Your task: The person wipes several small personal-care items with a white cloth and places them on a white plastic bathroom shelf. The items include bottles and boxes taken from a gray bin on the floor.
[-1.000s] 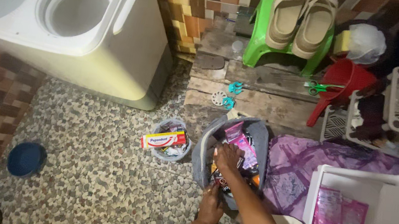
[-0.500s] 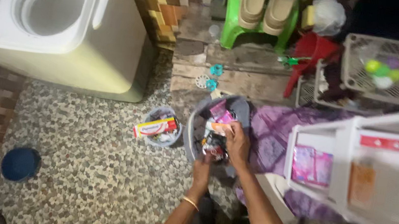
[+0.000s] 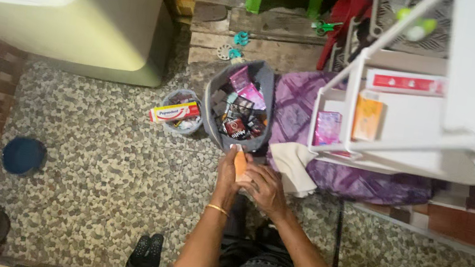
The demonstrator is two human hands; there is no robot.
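Left hand (image 3: pixel 227 172) and right hand (image 3: pixel 264 189) both curled around a small orange packet (image 3: pixel 240 165), held just at the near rim of the grey plastic basket of sachets (image 3: pixel 216 97). Floor is pebble-patterned tile (image 3: pixel 90 181); cream washing machine (image 3: pixel 82 15) upper left, white plastic shelf rack (image 3: pixel 410 122) on the right.

Rough pebbled floor (image 3: pixel 94 151), glossy sachets in a grey plastic basket (image 3: pixel 267 82) (smooth-sided), purple cloth (image 3: pixel 296 107) beside it, matt.

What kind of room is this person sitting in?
Probably a home laundry or wash area. A washing machine stands on the pebbled floor, a grey basket holds small sachets, and a white rack carries more packets. Both hands hold an orange item.
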